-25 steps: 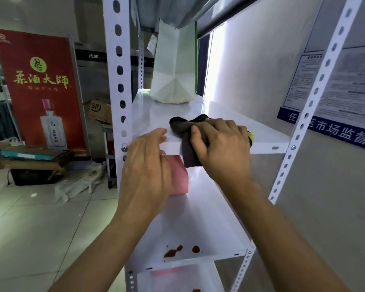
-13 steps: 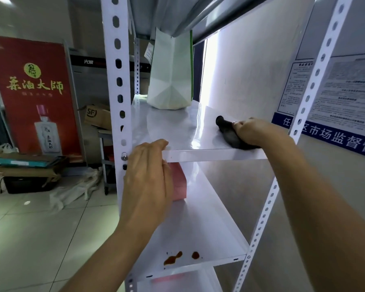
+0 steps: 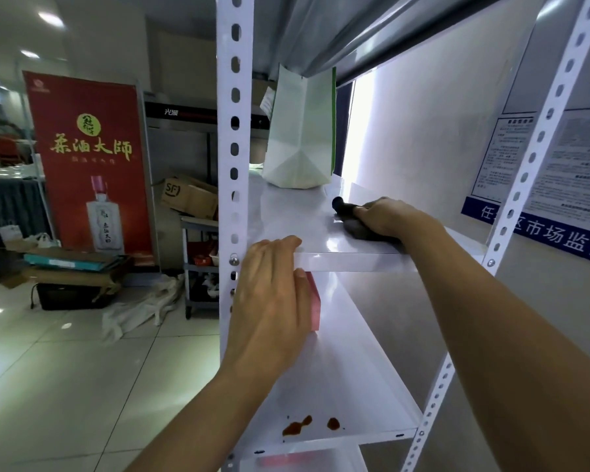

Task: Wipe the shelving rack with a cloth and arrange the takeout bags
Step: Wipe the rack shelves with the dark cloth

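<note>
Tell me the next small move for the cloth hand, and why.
Probably sweep the cloth back toward the white bag: the right hand grips it mid-shelf, and that far stretch lies ahead.

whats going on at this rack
A person is wiping a white metal rack. The right hand presses a dark cloth on the upper shelf, while the left hand rests on that shelf's front edge. A white-and-green bag stands at the back. The shelf below has brown stains.
</note>
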Motion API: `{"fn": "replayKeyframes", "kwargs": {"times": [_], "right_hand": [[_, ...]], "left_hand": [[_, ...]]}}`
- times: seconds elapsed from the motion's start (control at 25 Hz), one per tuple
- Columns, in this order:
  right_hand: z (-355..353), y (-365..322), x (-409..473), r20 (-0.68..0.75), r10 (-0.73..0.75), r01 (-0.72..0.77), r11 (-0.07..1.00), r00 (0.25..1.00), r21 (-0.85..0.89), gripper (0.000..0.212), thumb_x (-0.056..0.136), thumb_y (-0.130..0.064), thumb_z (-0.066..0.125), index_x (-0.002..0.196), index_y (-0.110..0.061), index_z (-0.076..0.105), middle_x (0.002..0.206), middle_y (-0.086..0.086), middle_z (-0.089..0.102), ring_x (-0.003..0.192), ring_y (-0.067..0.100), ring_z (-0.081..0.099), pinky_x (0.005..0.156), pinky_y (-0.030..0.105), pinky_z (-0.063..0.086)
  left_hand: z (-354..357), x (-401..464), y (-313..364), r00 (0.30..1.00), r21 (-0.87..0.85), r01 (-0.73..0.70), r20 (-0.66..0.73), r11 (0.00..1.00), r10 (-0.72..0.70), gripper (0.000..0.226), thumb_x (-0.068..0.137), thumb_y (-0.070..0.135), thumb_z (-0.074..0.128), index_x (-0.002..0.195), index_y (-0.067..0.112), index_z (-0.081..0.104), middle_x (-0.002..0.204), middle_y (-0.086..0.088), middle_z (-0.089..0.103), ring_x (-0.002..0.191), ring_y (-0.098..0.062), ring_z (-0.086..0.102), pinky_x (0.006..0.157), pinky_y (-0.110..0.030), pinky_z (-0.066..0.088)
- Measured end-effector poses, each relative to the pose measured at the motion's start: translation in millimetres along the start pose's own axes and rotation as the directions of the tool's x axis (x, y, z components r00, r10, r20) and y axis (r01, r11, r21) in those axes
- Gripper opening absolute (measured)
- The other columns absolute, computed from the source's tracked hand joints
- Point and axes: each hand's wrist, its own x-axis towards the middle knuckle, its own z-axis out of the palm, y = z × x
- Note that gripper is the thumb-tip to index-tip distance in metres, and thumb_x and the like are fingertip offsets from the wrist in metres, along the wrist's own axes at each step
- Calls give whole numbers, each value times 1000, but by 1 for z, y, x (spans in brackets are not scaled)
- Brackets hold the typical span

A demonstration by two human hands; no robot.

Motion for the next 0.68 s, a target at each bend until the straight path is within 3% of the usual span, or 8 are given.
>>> {"fn": "replayKeyframes", "kwargs": {"times": [0.08,0.2,0.28,0.4,0.48,0.52,0.6,0.68], "right_hand": [[-1,-5,-3,15,5,-5,1000,1000,-12,56,97,-60,39,138,-28,58,132,7,60,113,30,56,92,37,42],[13,-35,-23,24,-259,259,966,966,-9,52,96,-64,35,136,-41,58,138,4,59,121,29,54,99,40,42],[19,-52,-38,11,-403,403,915,915,32,45,99,-57,36,135,-44,59,137,2,61,116,26,55,98,40,44],[20,-51,-55,-24,-407,408,912,913,40,42,99,-56,35,123,-43,66,123,-1,67,108,24,57,91,41,47],[32,-37,-69,-205,-391,395,918,897,-23,43,96,-60,33,102,-38,70,101,-3,70,97,24,61,78,38,44],[40,-32,-77,-355,-388,390,918,850,-69,45,96,-61,33,90,-34,69,90,-4,69,90,25,62,72,36,40],[58,-27,-89,-622,-376,407,908,687,-100,46,96,-59,38,79,-29,69,78,-3,68,79,25,60,68,34,36],[69,-18,-92,-772,-364,464,880,522,-102,43,98,-49,47,81,-21,74,77,2,70,75,28,60,69,35,38]], "left_hand": [[-3,3,1,1000,14,-14,0,1000,14,33,97,17,44,127,9,54,119,-7,59,115,-26,52,99,-43,44],[-5,3,2,1000,-7,22,-14,1000,-22,32,98,21,41,125,11,54,119,-5,60,115,-23,52,98,-42,43],[-2,2,3,998,-29,50,-35,998,-51,31,99,21,40,123,10,55,119,-5,60,114,-23,52,98,-41,43],[3,2,3,996,-34,67,-60,997,-69,27,99,19,41,121,11,55,117,-3,60,112,-21,52,95,-38,44],[2,2,3,996,-33,44,-72,999,-46,26,99,16,42,120,10,55,116,-4,60,110,-22,53,95,-36,44],[1,2,2,996,-32,31,-79,999,-33,26,99,15,43,120,10,56,115,-4,60,109,-22,53,94,-35,43],[1,2,0,997,-22,15,-80,1000,-16,25,98,12,44,119,9,56,114,-5,60,108,-21,53,93,-31,42],[0,3,-1,998,-21,15,-67,1000,-17,26,96,10,44,119,8,57,113,-7,60,107,-22,54,93,-30,42]]}}
